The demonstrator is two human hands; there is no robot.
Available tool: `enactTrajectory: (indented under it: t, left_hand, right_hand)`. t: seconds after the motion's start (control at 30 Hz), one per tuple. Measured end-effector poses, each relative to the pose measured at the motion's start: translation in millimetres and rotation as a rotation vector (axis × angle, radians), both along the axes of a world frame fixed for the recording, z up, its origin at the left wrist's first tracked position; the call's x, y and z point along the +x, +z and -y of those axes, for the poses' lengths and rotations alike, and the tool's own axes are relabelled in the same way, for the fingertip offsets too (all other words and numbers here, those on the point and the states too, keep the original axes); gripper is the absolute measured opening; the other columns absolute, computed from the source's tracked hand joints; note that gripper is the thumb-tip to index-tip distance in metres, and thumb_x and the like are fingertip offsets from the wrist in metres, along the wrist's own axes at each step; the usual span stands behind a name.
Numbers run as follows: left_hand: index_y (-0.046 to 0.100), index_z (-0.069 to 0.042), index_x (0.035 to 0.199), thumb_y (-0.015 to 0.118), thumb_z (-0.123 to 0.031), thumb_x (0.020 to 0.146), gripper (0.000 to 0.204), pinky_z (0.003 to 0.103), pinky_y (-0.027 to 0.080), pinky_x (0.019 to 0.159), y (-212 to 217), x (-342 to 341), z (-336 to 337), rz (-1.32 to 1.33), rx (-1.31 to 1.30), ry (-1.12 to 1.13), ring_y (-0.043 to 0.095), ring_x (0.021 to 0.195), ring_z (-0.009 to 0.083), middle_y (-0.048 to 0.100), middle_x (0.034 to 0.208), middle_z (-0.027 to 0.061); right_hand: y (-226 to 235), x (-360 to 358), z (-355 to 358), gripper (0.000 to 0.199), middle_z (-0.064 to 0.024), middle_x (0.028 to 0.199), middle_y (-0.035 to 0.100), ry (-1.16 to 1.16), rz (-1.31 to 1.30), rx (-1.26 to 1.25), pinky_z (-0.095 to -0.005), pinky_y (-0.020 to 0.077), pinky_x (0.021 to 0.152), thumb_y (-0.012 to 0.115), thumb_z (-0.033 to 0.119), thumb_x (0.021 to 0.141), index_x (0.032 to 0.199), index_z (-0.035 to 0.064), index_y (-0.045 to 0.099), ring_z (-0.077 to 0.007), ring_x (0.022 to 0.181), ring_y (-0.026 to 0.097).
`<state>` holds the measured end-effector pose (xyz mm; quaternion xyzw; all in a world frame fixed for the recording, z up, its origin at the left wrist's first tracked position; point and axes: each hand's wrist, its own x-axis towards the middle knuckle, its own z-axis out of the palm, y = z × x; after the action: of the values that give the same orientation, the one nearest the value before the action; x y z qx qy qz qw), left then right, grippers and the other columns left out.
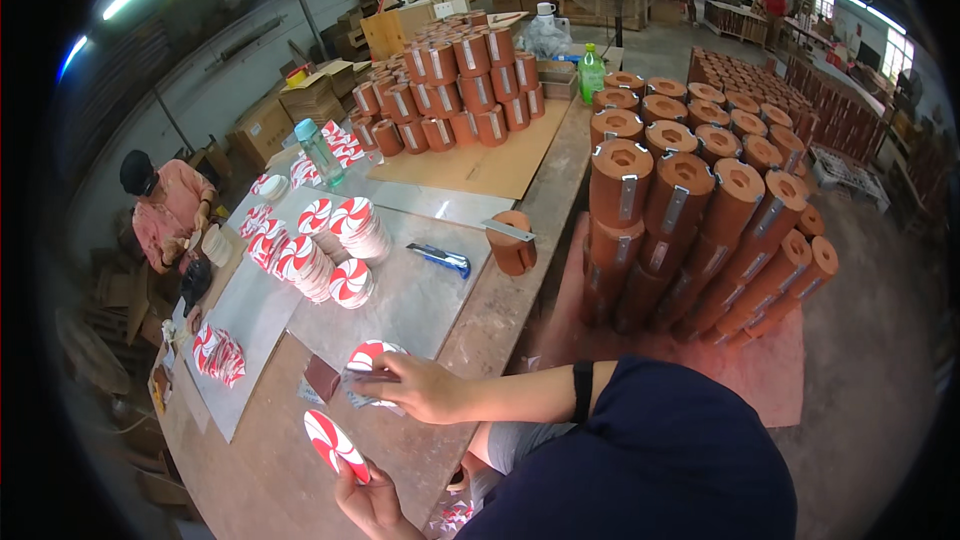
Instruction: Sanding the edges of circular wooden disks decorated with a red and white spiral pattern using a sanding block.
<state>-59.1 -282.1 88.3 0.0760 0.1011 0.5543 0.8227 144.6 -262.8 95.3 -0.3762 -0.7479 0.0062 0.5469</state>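
Observation:
In my left hand (372, 502) is a round red-and-white swirl disc (335, 442), pinched at its lower edge and tilted up over the table. My right hand (425, 390) is closed on a small grey printed sheet that looks like sandpaper (362, 389). Right behind that sheet is another swirl disc (374, 351), partly covered by the fingers; I cannot tell whether the hand touches it. A dark red-brown square of sandpaper (321, 378) lies flat just left of my right hand.
Stacks of swirl discs (350, 282) stand on metal sheets beyond my hands, near a blue utility knife (440, 260). Brown cylinders (620, 185) are piled tall at the right, and more (440, 95) sit at the back. A co-worker (170, 202) sits at the left.

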Motion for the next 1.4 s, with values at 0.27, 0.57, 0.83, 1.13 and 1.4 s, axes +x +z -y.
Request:
enactTrajectory:
  t: [0.27,0.57,0.83,1.13,1.4]
  left_hand:
    - [0.043,0.002,0.107,0.045,-0.004,0.082,0.026,0.031,0.052,0.066,7,15,8,-0.226,-0.053,0.162,0.058,0.08,0.0212,0.056,0.095,0.0131]
    - [0.044,0.0,0.108,0.048,-0.007,0.082,0.027,0.032,0.045,0.08,24,20,12,-0.37,-0.008,0.198,0.053,0.095,0.0199,0.054,0.104,0.0098]
    - [0.038,-0.003,0.117,0.045,-0.002,0.08,0.037,0.034,0.045,0.079,36,28,10,-0.348,0.044,0.177,0.051,0.099,0.0202,0.05,0.11,0.009]
    - [0.037,-0.001,0.116,0.049,-0.004,0.079,0.039,0.035,0.047,0.074,38,22,14,-0.304,0.043,0.162,0.053,0.093,0.0207,0.051,0.106,0.01]
    - [0.036,0.001,0.116,0.05,0.002,0.076,0.042,0.036,0.044,0.08,28,12,11,-0.409,0.136,0.175,0.051,0.097,0.0237,0.049,0.108,0.0123]
  right_hand:
    - [23,-20,18,0.048,-0.0144,0.093,0.046,0.194,-0.004,0.168,-0.0338,0.0436,0.066,0.057,0.001,0.068,0.113,0.0123,0.05,-0.0282,0.077,0.051]
    - [25,-15,14,0.048,-0.015,0.102,0.045,0.13,-0.093,0.042,-0.0333,0.0433,0.075,0.055,-0.005,0.067,0.112,0.0099,0.051,-0.0296,0.087,0.05]
    - [21,-5,4,0.038,-0.0149,0.097,0.049,0.065,-0.131,-0.041,-0.0297,0.0445,0.068,0.051,-0.006,0.068,0.103,0.0061,0.057,-0.0269,0.083,0.053]
    - [29,-5,-2,0.044,-0.0113,0.091,0.05,0.092,0.034,-0.015,-0.0301,0.0446,0.063,0.048,-0.009,0.068,0.107,0.0112,0.056,-0.0243,0.073,0.053]
    - [29,4,-11,0.047,-0.0156,0.093,0.049,0.118,0.2,-0.067,-0.032,0.0442,0.069,0.049,-0.009,0.066,0.107,0.0122,0.056,-0.029,0.078,0.052]
